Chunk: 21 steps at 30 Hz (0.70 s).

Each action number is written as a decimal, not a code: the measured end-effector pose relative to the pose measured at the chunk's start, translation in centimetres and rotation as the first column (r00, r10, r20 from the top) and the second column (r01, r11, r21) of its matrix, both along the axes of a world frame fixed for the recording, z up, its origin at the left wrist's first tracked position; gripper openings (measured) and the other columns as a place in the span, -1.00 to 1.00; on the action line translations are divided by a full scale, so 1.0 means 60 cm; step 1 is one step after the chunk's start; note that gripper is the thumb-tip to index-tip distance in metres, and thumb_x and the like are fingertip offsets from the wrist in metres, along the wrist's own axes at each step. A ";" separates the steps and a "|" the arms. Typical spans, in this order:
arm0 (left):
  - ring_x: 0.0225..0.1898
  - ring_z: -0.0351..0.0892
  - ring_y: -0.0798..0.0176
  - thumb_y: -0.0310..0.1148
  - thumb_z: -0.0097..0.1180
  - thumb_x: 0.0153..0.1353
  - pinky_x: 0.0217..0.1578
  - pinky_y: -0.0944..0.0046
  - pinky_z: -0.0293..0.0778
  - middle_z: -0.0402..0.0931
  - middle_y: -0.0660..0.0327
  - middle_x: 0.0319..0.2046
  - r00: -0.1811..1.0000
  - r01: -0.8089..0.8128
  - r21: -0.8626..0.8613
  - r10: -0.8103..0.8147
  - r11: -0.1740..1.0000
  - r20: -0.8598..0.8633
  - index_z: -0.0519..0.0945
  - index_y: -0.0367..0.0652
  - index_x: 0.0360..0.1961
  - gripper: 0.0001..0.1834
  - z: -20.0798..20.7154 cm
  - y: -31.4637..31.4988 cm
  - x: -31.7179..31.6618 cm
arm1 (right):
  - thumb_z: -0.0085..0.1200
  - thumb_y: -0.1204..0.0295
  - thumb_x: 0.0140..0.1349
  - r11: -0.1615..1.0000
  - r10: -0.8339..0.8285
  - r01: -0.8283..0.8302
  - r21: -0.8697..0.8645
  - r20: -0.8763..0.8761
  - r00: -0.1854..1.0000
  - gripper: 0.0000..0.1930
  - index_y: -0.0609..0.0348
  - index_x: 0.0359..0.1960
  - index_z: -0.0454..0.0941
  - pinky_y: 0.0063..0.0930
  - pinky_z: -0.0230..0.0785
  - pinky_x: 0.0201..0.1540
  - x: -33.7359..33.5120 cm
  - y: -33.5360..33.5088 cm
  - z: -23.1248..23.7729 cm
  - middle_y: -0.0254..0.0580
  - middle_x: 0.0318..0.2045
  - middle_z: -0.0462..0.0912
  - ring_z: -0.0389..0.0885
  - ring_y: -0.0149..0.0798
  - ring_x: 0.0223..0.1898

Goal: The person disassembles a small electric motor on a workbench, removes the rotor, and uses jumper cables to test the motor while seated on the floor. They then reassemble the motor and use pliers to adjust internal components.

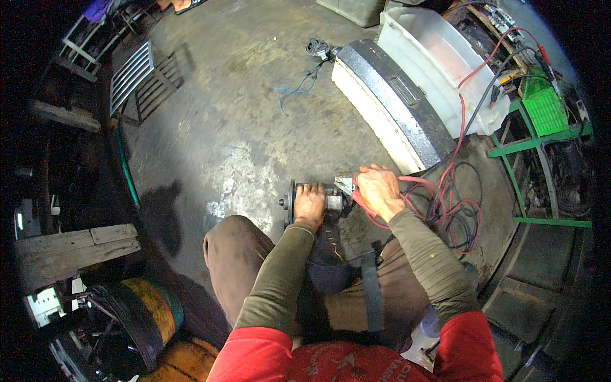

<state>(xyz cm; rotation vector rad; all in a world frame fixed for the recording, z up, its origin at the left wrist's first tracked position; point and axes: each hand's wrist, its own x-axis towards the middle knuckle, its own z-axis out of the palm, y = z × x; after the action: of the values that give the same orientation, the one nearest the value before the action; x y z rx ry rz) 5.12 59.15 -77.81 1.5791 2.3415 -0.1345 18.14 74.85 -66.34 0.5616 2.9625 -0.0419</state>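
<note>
My left hand (309, 205) is closed over the top of a motor (333, 202), a dark metal cylinder with a flange and a short shaft at its left end. It is held low, just in front of my knees. In my right hand (378, 190) is a red-handled cable clamp (344, 184), gripped with the fingers wrapped round it. The metal jaws are at the motor's right end; whether they bite on it I cannot tell. Thin orange streaks (335, 246), sparks or bits of wire, show below the motor.
Red and black cables (459, 207) lie coiled at the right. Beyond them are a black curved panel with a pale side (398, 95), a translucent plastic bin (439, 63) and a green metal frame (517, 169). A metal rack (132, 76) and a blue wire (298, 91) lie farther off.
</note>
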 end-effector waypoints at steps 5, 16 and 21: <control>0.29 0.54 0.01 -0.35 0.19 0.30 0.32 0.01 0.36 0.61 0.09 0.25 1.000 0.021 0.005 -0.021 1.000 0.002 0.53 -0.24 0.34 -0.44 -0.011 0.000 0.000 | 0.27 0.36 0.08 1.000 0.016 -0.017 0.003 0.089 0.996 -0.84 -0.04 -0.28 0.79 0.00 0.56 0.08 -0.010 -0.008 0.007 -0.27 -0.13 0.78 0.75 -0.09 0.00; 0.28 0.55 0.03 -0.33 0.20 0.30 0.28 0.03 0.36 0.62 0.09 0.23 1.000 0.026 -0.013 -0.026 1.000 -0.001 0.53 -0.21 0.32 -0.45 -0.017 0.001 -0.001 | 0.33 0.32 0.04 0.999 0.043 -0.043 0.006 0.028 0.999 -0.84 -0.03 -0.32 0.81 -0.04 0.60 0.08 -0.014 -0.010 0.007 -0.25 -0.17 0.78 0.76 -0.07 -0.03; 0.29 0.55 0.05 -0.32 0.21 0.29 0.28 0.05 0.37 0.63 0.11 0.21 0.999 0.022 0.048 -0.020 0.999 -0.050 0.54 -0.17 0.31 -0.45 -0.026 -0.002 0.003 | 0.35 0.32 0.06 0.977 -0.212 0.212 0.017 0.011 0.977 -0.84 -0.01 -0.32 0.82 -0.05 0.66 -0.15 -0.024 0.018 0.045 -0.17 -0.25 0.80 0.80 0.00 -0.16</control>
<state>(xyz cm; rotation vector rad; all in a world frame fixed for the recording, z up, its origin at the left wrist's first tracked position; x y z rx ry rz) 5.29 59.01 -79.37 1.6420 2.3831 -0.1238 16.68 75.95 -63.65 0.8745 2.8793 -0.0353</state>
